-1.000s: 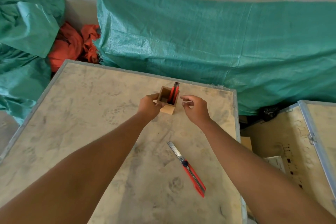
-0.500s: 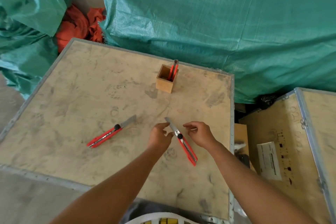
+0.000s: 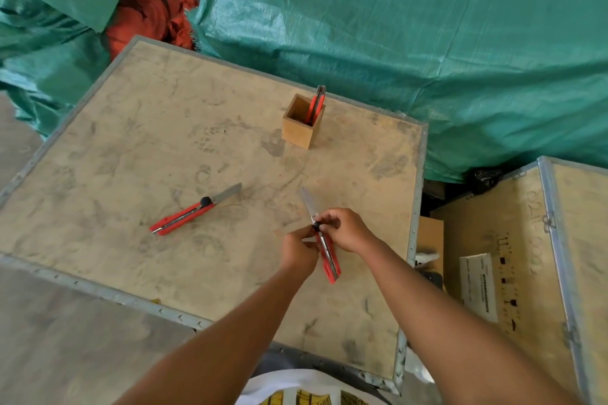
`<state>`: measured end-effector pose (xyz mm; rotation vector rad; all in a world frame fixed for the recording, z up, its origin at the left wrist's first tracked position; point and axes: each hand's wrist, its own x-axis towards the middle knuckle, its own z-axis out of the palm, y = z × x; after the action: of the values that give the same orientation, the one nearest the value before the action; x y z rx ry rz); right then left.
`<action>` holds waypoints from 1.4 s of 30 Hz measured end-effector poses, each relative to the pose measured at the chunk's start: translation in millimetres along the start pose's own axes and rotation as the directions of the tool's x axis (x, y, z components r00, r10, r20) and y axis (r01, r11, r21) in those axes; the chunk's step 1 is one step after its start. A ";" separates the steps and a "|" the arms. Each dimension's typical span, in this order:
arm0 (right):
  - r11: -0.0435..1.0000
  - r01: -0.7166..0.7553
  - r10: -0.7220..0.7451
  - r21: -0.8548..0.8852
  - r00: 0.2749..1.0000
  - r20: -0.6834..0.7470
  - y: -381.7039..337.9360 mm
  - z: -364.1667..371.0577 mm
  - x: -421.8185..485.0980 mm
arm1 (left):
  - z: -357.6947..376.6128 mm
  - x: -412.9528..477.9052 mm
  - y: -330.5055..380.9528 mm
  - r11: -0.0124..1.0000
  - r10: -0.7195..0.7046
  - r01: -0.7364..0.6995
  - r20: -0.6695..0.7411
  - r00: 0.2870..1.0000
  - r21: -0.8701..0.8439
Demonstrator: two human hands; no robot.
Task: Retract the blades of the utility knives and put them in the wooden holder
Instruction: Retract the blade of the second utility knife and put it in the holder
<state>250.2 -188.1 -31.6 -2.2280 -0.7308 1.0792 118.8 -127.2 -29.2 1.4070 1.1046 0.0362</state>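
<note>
A second knife (image 3: 194, 210) lies left of centre on the desk (image 3: 131, 148), the wooden holder (image 3: 301, 126) above. The held knife (image 3: 325, 246), blade out, is closed upon by both grips: left hand (image 3: 301, 248), right hand (image 3: 345, 230).

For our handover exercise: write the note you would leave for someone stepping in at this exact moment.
Left hand grips the red body of a knife; right hand pinches at its black slider. Blade out, pointing away.
Holder stands at the far side of the table, one knife already in it.
Third knife lies to the left, blade out, untouched.
Left: retract the held blade, stow it, then do the same for the third.
</note>
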 end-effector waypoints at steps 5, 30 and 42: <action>0.990 -0.046 0.044 0.135 0.999 0.016 -14.1 -6.3 -5.5 | -10.3 -4.3 6.0 0.995 -0.007 0.009 0.023 1.000 -0.096; 0.864 0.293 -0.189 0.410 0.943 -0.274 -156.0 -29.3 -72.8 | -158.3 -56.2 88.7 0.943 0.291 -0.258 0.148 0.945 -0.208; 0.952 0.256 -0.235 0.168 0.963 -0.134 -168.9 -12.4 -89.7 | -178.5 -49.7 102.4 0.925 0.281 -0.226 0.149 0.948 -0.305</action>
<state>174.2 -133.5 135.6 -1.9633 -0.8015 0.8553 39.6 2.0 118.6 1.2557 0.7201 0.2345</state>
